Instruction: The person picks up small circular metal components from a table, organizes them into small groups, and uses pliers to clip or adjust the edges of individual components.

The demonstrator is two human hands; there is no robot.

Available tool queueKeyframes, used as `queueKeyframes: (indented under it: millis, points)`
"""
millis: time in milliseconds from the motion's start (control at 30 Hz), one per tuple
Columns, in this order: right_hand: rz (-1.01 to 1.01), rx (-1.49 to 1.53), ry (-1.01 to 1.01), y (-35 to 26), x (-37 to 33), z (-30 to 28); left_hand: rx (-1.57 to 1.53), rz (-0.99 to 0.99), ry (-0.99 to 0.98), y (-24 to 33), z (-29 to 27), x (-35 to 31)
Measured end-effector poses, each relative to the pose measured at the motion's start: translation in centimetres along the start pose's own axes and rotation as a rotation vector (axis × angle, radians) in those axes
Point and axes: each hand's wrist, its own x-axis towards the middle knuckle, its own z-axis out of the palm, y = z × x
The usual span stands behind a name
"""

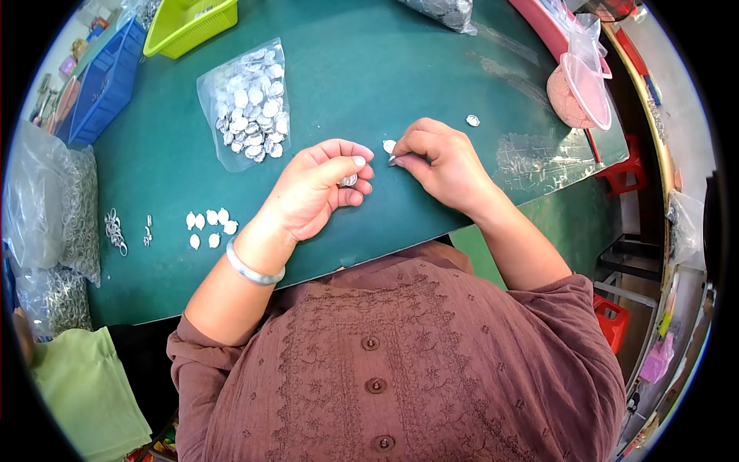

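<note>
My left hand point(308, 189) is curled palm up over the table, with small silver medallions point(349, 180) showing between its thumb and fingers. Just to its right, my right hand point(449, 163) pinches a small silver piece point(393, 160), partly hidden by the fingertips. Touching or very close to those fingertips is a pale oval medallion point(389, 145). Another medallion point(473, 121) lies alone farther right. Several more medallions point(214, 217) are spread left of my left wrist. Beyond that hand lies a clear plastic bag point(250, 108) full of similar silver pieces.
Small rings and clasps point(115, 231) lie at the table's left. Large bags of metal rings point(80, 208) stand on the left edge. A blue crate point(104, 81), a lime-green basket point(188, 27) and a pink basket point(573, 96) border the green table point(369, 85). Someone's light-green clothing point(88, 393) shows lower left.
</note>
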Motion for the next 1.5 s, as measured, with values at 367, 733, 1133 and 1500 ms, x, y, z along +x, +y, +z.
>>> queueKeyframes:
  millis: [367, 733, 1133, 1500]
  points:
    - [0.004, 0.394, -0.012, -1.7, 0.1, -0.4, 0.028, -0.103, -0.073, -0.3, 0.4, -0.3]
    - [0.08, 0.011, -0.135, -0.4, -0.3, -1.1, 0.003, -0.043, -0.03, 0.0, 0.3, -0.2]
    - [-0.014, -0.102, -0.163, -1.0, -0.3, -0.5, -0.092, 0.101, 0.03, 0.5, -0.4, 0.0]
    - [-0.196, 0.118, 0.061, -1.6, -0.1, -0.2, 0.029, -0.107, -0.011, 0.3, 0.4, -0.1]
